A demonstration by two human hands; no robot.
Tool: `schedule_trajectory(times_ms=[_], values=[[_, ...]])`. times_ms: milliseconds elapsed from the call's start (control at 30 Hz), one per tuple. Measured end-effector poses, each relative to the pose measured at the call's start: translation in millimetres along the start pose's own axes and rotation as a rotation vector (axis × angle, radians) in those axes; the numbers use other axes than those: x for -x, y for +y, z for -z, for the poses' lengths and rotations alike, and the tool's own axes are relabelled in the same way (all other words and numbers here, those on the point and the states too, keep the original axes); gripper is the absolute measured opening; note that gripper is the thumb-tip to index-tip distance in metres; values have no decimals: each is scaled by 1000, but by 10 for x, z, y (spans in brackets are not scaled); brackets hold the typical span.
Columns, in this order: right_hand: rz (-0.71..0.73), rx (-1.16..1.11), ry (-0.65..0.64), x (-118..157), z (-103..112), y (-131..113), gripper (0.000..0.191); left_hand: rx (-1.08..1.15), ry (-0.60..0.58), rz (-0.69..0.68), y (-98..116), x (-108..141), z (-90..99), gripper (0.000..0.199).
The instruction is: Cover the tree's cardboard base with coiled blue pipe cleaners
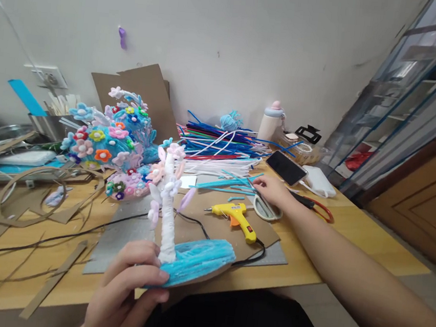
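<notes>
My left hand (125,278) grips the near-left edge of an oval cardboard base (205,257) covered in light blue fuzzy pipe cleaner. From this base rises a white-wrapped stem (168,220) carrying pink, white and lilac pipe-cleaner flowers (171,186). Across the table, my right hand (271,189) is closed with fingertips together over the blade end of a pair of scissors (266,209) with pale handles. Light blue pipe cleaners (223,184) lie beside those fingertips. A yellow glue gun (236,216) rests on a cardboard sheet (194,210) between my hands.
At the back left stands a blue form covered with colourful flowers (104,142). Bundled pipe cleaners (216,143), a bottle (271,122), a phone (286,167) and a white power bank (318,181) line the back. Cardboard offcuts (55,276) and a black cord (80,232) lie left.
</notes>
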State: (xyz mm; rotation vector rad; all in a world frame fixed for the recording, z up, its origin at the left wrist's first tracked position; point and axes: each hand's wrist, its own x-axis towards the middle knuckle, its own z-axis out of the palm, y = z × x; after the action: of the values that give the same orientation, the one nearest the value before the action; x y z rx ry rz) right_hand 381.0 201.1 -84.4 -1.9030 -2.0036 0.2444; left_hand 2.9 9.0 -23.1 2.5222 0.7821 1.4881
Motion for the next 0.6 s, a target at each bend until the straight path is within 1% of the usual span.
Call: schedule_trajectory(times_ms=[100,200,300,367,433,500,533,600], values=[[48,48,-17,-71,-93,-111,29,9,-6,20,9,-17,3,6],[95,59,17,-52,-122,-141,30,12,-12,19,2,-43,8,5],[143,16,92,-18,-119,-124,31,27,-22,27,-13,-70,14,6],[177,-34,176,0,-78,-128,30,40,-19,30,-17,-84,15,6],[225,-92,287,45,19,-181,25,54,-14,45,-16,-93,10,6],[297,-153,408,165,180,-303,19,57,-5,53,-16,-103,-5,5],[340,-183,461,266,279,-392,19,58,-2,59,-17,-109,-15,5],[413,-235,542,555,493,-613,18,51,4,60,-28,-123,-41,6]])
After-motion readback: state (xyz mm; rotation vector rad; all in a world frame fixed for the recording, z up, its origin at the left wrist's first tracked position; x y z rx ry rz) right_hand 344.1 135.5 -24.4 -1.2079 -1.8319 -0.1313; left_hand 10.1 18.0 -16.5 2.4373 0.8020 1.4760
